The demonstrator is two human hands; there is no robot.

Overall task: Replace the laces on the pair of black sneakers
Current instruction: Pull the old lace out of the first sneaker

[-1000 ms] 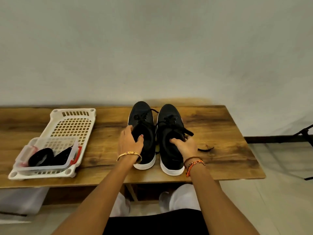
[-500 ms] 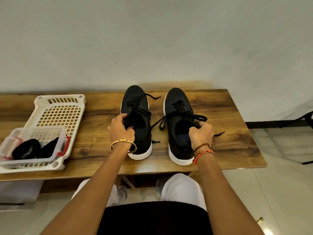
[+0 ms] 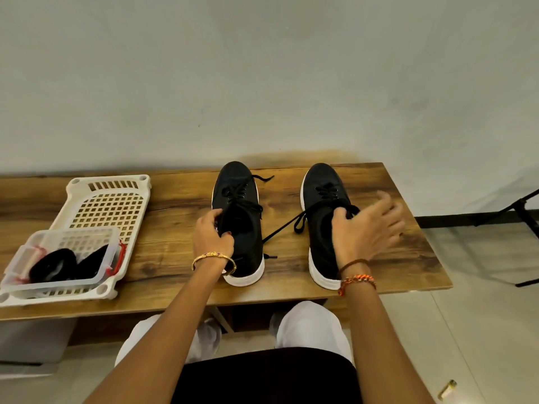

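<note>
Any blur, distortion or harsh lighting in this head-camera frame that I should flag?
Head view: the right hand is motion-smeared at the fingers, the left hand and both sneakers are sharp; wide-angle bending bows the table edges; lighting is soft and even, with no glare.

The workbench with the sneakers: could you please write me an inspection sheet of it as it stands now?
Surface: wooden bench, set against a pale wall.
Job's things: left sneaker and right sneaker, side by side and apart, toes toward the wall, laces untied but threaded. Clear lidless box holding dark bundles, perhaps laces.
Clutter: white perforated basket under the box.
Hands: left hand grips the left sneaker's collar; right hand rests on the right sneaker, thumb inside, fingers spread.
Cables: nothing seen.
Surroundings: black stand legs on the floor, right; small object on the floor.
</note>
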